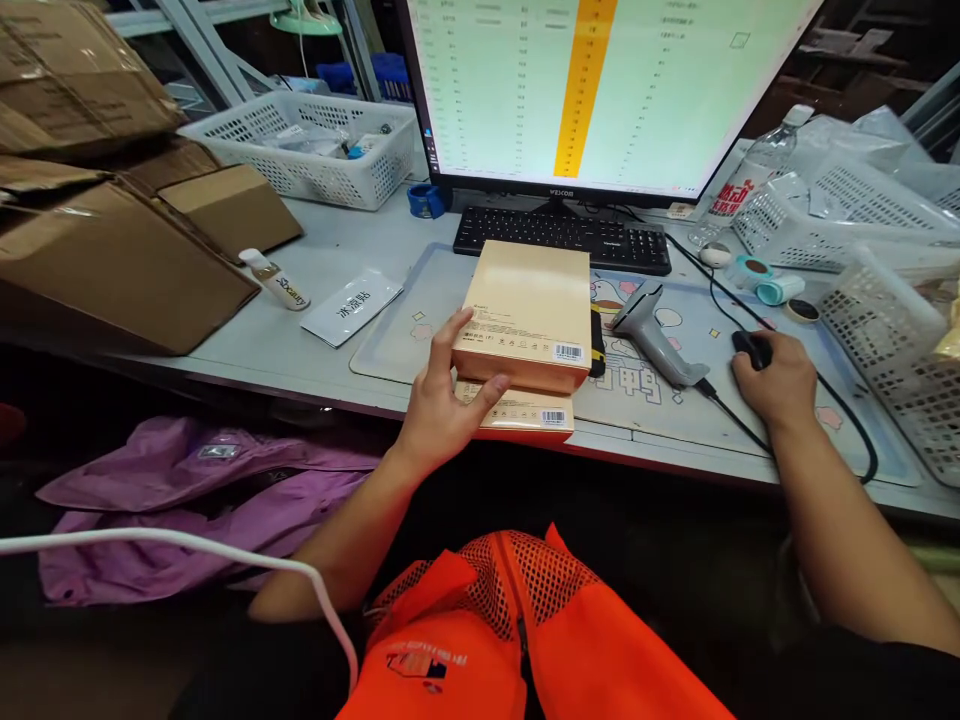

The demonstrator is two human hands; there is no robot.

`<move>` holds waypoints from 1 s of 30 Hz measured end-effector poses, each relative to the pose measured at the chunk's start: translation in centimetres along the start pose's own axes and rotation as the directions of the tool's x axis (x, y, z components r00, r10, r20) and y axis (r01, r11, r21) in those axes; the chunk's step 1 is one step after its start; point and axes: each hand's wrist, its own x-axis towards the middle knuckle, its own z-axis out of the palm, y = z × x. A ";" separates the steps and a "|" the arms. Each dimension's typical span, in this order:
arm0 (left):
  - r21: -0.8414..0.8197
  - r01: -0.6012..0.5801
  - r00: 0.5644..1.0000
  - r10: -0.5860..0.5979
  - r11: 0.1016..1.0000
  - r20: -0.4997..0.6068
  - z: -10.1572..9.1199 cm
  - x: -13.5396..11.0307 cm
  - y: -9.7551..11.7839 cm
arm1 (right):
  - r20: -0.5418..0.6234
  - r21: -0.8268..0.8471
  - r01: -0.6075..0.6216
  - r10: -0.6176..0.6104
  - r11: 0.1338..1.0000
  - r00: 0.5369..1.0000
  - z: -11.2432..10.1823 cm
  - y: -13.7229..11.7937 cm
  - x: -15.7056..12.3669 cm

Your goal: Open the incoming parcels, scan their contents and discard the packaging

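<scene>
My left hand (448, 400) grips the near left corner of a cream cardboard box (532, 295), fingers along its left side and thumb at its front. That box lies on top of a similar box (525, 412), which juts out toward me at the desk's front edge. Both carry small print and a barcode label. On the right, my right hand (780, 380) is closed over a black computer mouse (752, 350) on the desk mat (705, 430). Between the hands, a grey barcode scanner (660, 335) lies on its side. A black and yellow object (598, 345) is partly hidden behind the boxes.
A monitor (600, 100) and black keyboard (517, 230) stand at the back. Brown cartons (112, 260), a small bottle (274, 278), a white packet (352, 307) and a white basket (375, 165) are at left. A water bottle (757, 175) and plastic baskets (885, 350) fill the right.
</scene>
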 end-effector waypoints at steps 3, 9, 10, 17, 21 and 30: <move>0.005 0.058 0.998 -0.058 0.998 0.008 0.1 -0.2 0.0 | -0.001 0.008 0.004 -0.004 1.000 1.000 0.2 -0.1 0.0; 0.084 0.123 0.992 -0.120 0.989 -0.039 -0.1 -0.3 0.6 | -0.002 0.048 -0.008 0.008 0.999 1.000 -0.9 -1.3 0.3; 0.094 0.139 0.990 -0.135 0.986 -0.048 -0.3 -0.3 0.6 | -0.006 0.070 -0.004 0.004 0.998 1.000 -1.4 -1.6 0.8; 0.205 0.183 0.980 -0.162 0.962 -0.114 -2.3 -1.7 -0.4 | 0.067 0.223 0.080 -0.097 0.972 0.993 -2.3 -6.6 8.7; 0.139 0.248 0.964 -0.230 0.959 -0.134 -2.2 -3.4 -2.0 | 0.191 0.263 0.114 -0.167 0.958 0.967 1.2 -11.2 14.1; -0.162 0.437 0.894 -0.447 0.885 -0.026 0.0 -2.4 -2.5 | 0.177 0.328 0.270 -0.339 0.905 0.924 1.5 -17.6 15.9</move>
